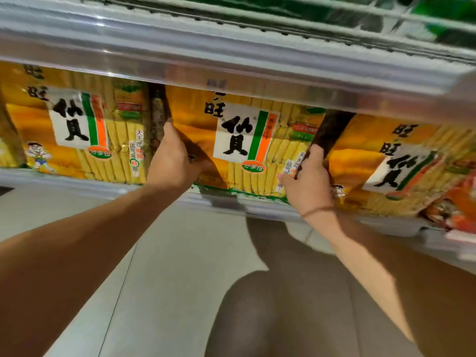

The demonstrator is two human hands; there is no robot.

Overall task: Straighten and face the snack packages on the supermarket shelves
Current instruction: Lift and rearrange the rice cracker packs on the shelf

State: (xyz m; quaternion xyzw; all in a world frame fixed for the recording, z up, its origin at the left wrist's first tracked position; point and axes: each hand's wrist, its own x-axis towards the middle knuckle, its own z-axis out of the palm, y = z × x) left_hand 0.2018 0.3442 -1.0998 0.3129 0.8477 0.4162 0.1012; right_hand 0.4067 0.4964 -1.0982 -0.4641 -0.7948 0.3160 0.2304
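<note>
Both hands grip the middle pack
Left hand [172,161] and right hand [310,185] curl fingers round the side edges of a glossy, flat, ribbed yellow pack [242,140] on the shelf [226,202]

Head camera looks forward and down, close to the shelf [231,81] (only one view here).
</note>
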